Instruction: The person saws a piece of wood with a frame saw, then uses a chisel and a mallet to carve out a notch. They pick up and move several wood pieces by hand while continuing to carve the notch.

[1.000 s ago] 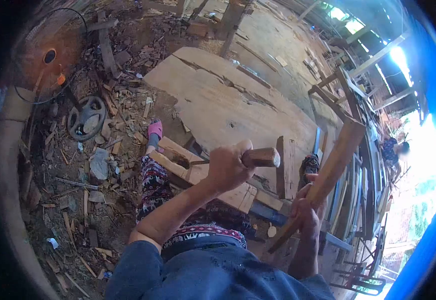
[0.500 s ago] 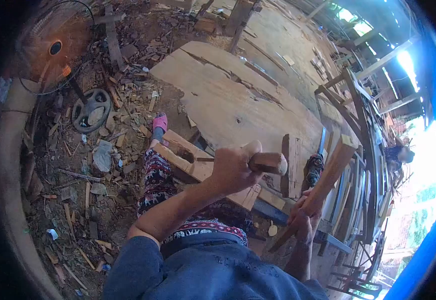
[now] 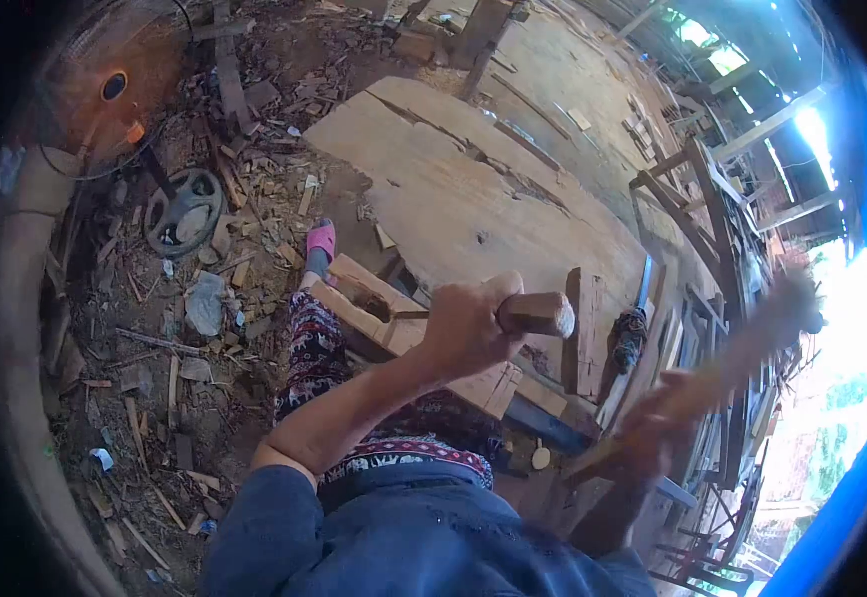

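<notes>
My left hand (image 3: 468, 323) is closed around the wooden handle of a chisel (image 3: 543, 314), whose butt end sticks out to the right of the fist. The chisel's thin shaft points left toward a long slot cut in a pale timber (image 3: 354, 303). Whether its tip touches the wood is hard to see. My right hand (image 3: 644, 438), smeared by motion, grips a wooden mallet (image 3: 732, 373) that is raised to the right, apart from the chisel. The mallet's far end blurs against the bright opening.
A wide slab with a split (image 3: 453, 189) lies ahead. Wood scraps cover the ground at left, around a spoked wheel (image 3: 185, 212) and an orange fan (image 3: 105, 90). A short block (image 3: 583, 333) stands beyond the chisel. At right is a wooden frame (image 3: 717, 209).
My right hand has swung the mallet outward to the right, away from the chisel. My left hand has stayed nearly in place, with the chisel still in it.
</notes>
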A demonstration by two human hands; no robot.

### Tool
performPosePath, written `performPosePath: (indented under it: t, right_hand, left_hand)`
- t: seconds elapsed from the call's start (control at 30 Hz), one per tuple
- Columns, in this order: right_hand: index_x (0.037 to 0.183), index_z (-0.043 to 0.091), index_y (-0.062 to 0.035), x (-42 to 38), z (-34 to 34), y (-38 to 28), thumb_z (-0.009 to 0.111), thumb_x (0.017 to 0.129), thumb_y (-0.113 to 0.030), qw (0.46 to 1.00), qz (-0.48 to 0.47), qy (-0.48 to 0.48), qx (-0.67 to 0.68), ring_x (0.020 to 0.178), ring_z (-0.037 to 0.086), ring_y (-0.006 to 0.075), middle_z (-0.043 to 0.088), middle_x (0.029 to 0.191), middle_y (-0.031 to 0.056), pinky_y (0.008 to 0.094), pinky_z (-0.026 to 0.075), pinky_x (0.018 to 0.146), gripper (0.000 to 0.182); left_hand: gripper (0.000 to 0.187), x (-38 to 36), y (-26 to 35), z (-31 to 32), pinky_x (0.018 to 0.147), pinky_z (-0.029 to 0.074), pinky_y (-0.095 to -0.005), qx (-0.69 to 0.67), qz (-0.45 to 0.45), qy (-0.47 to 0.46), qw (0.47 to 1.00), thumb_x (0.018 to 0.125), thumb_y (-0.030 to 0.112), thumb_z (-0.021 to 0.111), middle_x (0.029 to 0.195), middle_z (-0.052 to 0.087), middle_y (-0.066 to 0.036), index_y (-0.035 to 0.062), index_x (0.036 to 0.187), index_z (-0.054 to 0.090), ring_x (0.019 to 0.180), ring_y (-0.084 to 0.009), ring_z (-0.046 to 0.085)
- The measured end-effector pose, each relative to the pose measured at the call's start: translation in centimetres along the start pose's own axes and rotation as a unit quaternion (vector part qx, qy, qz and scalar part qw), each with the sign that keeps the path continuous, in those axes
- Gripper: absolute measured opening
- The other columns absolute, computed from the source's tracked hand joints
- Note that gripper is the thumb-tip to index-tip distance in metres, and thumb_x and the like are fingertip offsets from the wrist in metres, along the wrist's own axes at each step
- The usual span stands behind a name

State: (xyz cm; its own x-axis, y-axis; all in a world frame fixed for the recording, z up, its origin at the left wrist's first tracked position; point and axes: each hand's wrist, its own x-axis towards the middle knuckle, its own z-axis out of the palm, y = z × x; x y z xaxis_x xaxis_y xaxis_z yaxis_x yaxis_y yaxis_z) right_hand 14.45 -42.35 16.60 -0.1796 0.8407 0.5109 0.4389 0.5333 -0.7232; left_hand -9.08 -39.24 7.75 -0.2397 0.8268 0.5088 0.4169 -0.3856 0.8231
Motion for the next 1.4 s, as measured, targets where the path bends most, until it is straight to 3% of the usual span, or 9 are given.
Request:
performPosePath:
  t: [0.17, 0.27, 0.5, 0.57, 0.67, 0.87, 1.13, 1.23, 1.4]
  right_hand:
    - [0.127, 0.047, 0.0041, 1.5, -0.6, -2.2, 0.063, 0.092, -0.031, 0.854, -0.119, -0.103, 0.497, 0.09, 0.06, 0.0248, 0.057, 0.113, 0.0182, 0.0357, 0.054, 0.079, 0.052]
    - [0.114, 0.054, -0.0022, -0.3, 0.5, 1.8, 0.077, 0.072, -0.037, 0.966, 0.075, -0.248, -0.002, 0.077, 0.059, 0.0204, 0.059, 0.096, 0.0101, 0.0368, 0.053, 0.063, 0.06]
    - [0.126, 0.045, 0.0033, 0.9, -2.4, -3.1, 0.078, 0.074, -0.034, 0.859, -0.081, 0.075, 0.501, 0.069, 0.058, 0.0211, 0.057, 0.09, 0.0105, 0.0413, 0.049, 0.088, 0.073]
    - [0.129, 0.044, 0.0023, -4.7, -1.8, 2.6, 0.071, 0.077, -0.036, 0.983, 0.179, -0.019, 0.044, 0.095, 0.053, 0.0145, 0.053, 0.105, 0.0119, 0.0273, 0.05, 0.065, 0.07]
    - [0.114, 0.052, 0.0029, -1.1, 1.2, 2.2, 0.073, 0.07, -0.027, 0.961, 0.185, -0.202, 0.042, 0.081, 0.06, 0.0147, 0.056, 0.09, 0.0063, 0.0285, 0.052, 0.064, 0.057]
    - [0.102, 0.051, -0.0035, -1.9, -0.1, 1.2, 0.064, 0.076, -0.017, 0.922, 0.33, -0.084, 0.184, 0.054, 0.05, 0.0076, 0.051, 0.077, 0.0009, 0.0223, 0.043, 0.05, 0.032]
    - [0.11, 0.055, 0.0, -5.1, 2.9, 3.2, 0.074, 0.075, -0.018, 0.901, 0.366, -0.224, 0.064, 0.078, 0.057, 0.0126, 0.061, 0.092, 0.0038, 0.0274, 0.047, 0.067, 0.044]
    - [0.107, 0.055, 0.0012, -6.9, 2.8, 5.9, 0.08, 0.072, -0.027, 0.91, 0.345, -0.228, 0.011, 0.078, 0.061, 0.0183, 0.065, 0.096, 0.0109, 0.032, 0.049, 0.07, 0.051]
    - [0.102, 0.054, 0.0011, -6.6, 2.8, 5.4, 0.08, 0.071, -0.031, 0.887, 0.354, -0.262, -0.136, 0.091, 0.064, 0.0309, 0.062, 0.098, 0.0248, 0.0367, 0.048, 0.08, 0.052]
  left_hand:
    - [0.025, 0.2, -0.3, 0.3, 0.053, 0.047, -0.0452, -0.008, 0.002, 0.018, 1.0, 0.071, 0.024, 0.076, 0.063, 0.06, -0.012, 0.013, 0.08, 0.055, 0.063, -0.0361, 0.064]
    - [0.026, 0.2, -0.5, 0.7, 0.053, 0.047, -0.0455, 0.039, -0.012, -0.005, 0.999, 0.07, 0.024, 0.076, 0.064, 0.06, -0.012, 0.0127, 0.079, 0.055, 0.063, -0.036, 0.064]
    - [0.026, -0.1, -0.4, 0.5, 0.054, 0.048, -0.0426, 0.001, -0.017, -0.016, 1.0, 0.069, 0.023, 0.077, 0.066, 0.061, -0.012, 0.0117, 0.077, 0.056, 0.065, -0.0351, 0.065]
    - [0.024, 0.1, -0.6, 0.4, 0.053, 0.048, -0.0452, -0.013, -0.02, -0.006, 1.0, 0.07, 0.024, 0.075, 0.064, 0.06, -0.012, 0.0126, 0.079, 0.055, 0.064, -0.0358, 0.064]
    - [0.023, 0.3, -0.4, 0.2, 0.053, 0.048, -0.0449, 0.027, -0.024, 0.004, 0.999, 0.069, 0.022, 0.075, 0.063, 0.06, -0.012, 0.0124, 0.078, 0.055, 0.063, -0.0361, 0.064]
    - [0.03, -0.4, 0.1, 0.2, 0.055, 0.049, -0.0418, 0.03, -0.02, -0.016, 0.999, 0.064, 0.022, 0.082, 0.066, 0.062, -0.013, 0.01, 0.077, 0.058, 0.065, -0.0337, 0.066]
    - [0.027, -2.0, 0.6, -0.1, 0.055, 0.049, -0.0413, -0.057, -0.014, -0.014, 0.998, 0.066, 0.023, 0.081, 0.068, 0.062, -0.014, 0.0113, 0.08, 0.062, 0.066, -0.0355, 0.065]
    - [0.02, -0.8, 0.9, -2.4, 0.06, 0.052, -0.031, -0.261, -0.062, 0.009, 0.963, 0.075, 0.011, 0.079, 0.075, 0.063, 0.0, 0.0053, 0.079, 0.06, 0.068, -0.0127, 0.063]
    - [0.028, -0.5, 0.2, -8.0, 0.064, 0.053, -0.0248, -0.218, -0.12, 0.027, 0.968, 0.079, 0.018, 0.081, 0.079, 0.061, 0.001, 0.0083, 0.095, 0.06, 0.072, -0.0094, 0.063]
